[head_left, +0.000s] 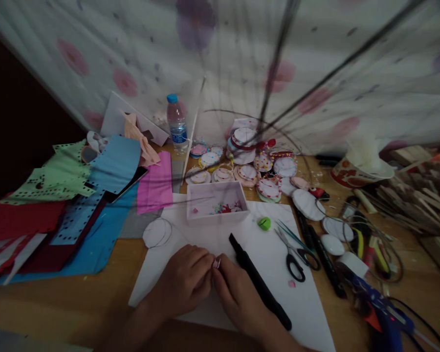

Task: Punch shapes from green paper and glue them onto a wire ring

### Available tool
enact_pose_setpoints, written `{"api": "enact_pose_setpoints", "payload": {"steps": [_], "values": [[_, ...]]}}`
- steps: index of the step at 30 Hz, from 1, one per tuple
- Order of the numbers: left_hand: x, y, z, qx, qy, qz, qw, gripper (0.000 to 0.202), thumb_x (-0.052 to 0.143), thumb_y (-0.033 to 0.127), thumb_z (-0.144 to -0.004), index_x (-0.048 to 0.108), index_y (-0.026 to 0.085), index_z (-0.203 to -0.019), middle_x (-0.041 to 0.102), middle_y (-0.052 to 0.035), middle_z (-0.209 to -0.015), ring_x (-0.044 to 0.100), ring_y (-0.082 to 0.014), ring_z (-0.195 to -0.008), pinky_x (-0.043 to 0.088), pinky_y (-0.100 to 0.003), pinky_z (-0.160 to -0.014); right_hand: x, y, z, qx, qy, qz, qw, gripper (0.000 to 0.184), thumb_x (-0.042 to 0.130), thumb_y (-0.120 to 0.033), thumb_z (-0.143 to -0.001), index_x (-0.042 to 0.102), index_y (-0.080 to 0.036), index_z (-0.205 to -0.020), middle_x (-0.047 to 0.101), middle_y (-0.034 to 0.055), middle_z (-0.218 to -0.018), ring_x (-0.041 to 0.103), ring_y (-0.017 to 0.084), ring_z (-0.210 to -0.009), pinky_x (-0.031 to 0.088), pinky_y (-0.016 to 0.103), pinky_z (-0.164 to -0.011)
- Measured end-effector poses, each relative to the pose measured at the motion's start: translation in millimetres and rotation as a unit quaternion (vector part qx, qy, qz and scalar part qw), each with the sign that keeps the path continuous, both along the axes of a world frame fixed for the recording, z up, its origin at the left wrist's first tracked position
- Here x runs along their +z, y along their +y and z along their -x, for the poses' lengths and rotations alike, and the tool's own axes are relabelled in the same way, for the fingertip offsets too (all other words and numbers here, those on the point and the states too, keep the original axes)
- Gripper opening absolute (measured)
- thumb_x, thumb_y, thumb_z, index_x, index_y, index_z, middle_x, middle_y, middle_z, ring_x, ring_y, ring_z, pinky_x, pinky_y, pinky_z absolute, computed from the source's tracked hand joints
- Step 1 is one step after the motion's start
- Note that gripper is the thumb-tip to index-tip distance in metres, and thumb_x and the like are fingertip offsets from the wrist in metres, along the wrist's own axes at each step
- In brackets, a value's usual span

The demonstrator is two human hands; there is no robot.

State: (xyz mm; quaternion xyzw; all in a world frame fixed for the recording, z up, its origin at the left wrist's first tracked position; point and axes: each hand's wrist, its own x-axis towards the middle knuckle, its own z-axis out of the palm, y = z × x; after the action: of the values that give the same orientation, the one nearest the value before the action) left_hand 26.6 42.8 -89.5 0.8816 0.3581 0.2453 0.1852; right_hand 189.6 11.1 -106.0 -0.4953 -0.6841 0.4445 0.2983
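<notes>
My left hand (185,283) and my right hand (238,296) meet over a white sheet of paper (308,308) at the table's near edge. Both are closed, fingertips pinched together on a tiny pale pink piece (216,263). A long black pen-like tool (258,281) lies diagonally just right of my right hand. Beyond my hands stands a small white box (217,201) with coloured bits inside. A white fabric circle (157,232) lies left of the box.
Felt sheets in green, blue, pink and red (95,190) cover the left. Scissors (295,254), a green cap (264,223), markers and a glue gun (381,308) lie at right. Decorated round pieces (247,161) and a water bottle (177,122) stand behind.
</notes>
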Motion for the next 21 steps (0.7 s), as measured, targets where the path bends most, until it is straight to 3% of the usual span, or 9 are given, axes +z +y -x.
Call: {"api": "enact_pose_setpoints", "payload": {"steps": [5,8,15,18,21], "values": [[0.6,6,-2,0.011,-0.082,0.172,0.982,0.015,0.045,0.015,-0.089,0.059,0.017,-0.095,0.061,-0.0046,-0.088,0.057,-0.0175,-0.083,0.047,-0.031,-0.075,-3.3,4,-1,-0.004,-0.033,-0.013,0.999,0.013,0.035,-0.02,-0.095,0.045,-0.02,-0.086,0.058,0.0027,-0.078,0.055,0.016,-0.067,0.039,0.026,-0.062],[-3.1,9,-3,0.036,-0.13,0.234,0.963,0.015,0.047,0.02,-0.093,0.062,0.018,-0.092,0.061,-0.0028,-0.085,0.058,-0.015,-0.081,0.047,-0.028,-0.073,-5.5,4,-1,-0.008,-0.047,-0.017,0.999,0.013,0.036,-0.018,-0.093,0.047,-0.019,-0.088,0.059,0.0033,-0.079,0.056,0.016,-0.068,0.039,0.026,-0.061],[-9.7,3,3,0.049,-0.197,0.258,0.945,0.014,0.056,0.018,-0.089,0.061,0.023,-0.101,0.059,-0.002,-0.093,0.058,-0.0139,-0.084,0.048,-0.027,-0.076,-1.0,5,0,-0.014,0.114,0.032,0.993,0.017,0.041,-0.012,-0.089,0.052,-0.02,-0.098,0.06,0.0014,-0.086,0.057,0.014,-0.077,0.044,0.025,-0.069],[-12.8,0,6,0.046,-0.204,0.246,0.947,0.018,0.055,0.016,-0.089,0.06,0.023,-0.105,0.057,-0.0029,-0.097,0.057,-0.0143,-0.086,0.049,-0.028,-0.077,-0.4,6,2,-0.023,0.202,0.094,0.975,0.019,0.046,-0.015,-0.086,0.055,-0.021,-0.102,0.061,0.002,-0.091,0.057,0.015,-0.081,0.045,0.026,-0.071],[-15.6,0,8,0.061,-0.198,0.229,0.951,0.019,0.056,0.016,-0.088,0.062,0.024,-0.104,0.058,-0.0039,-0.1,0.058,-0.0156,-0.09,0.05,-0.029,-0.079,-4.3,5,4,-0.039,0.293,0.168,0.94,0.029,0.051,-0.016,-0.078,0.058,-0.021,-0.106,0.059,0.0002,-0.082,0.054,0.014,-0.069,0.043,0.023,-0.059]]}}
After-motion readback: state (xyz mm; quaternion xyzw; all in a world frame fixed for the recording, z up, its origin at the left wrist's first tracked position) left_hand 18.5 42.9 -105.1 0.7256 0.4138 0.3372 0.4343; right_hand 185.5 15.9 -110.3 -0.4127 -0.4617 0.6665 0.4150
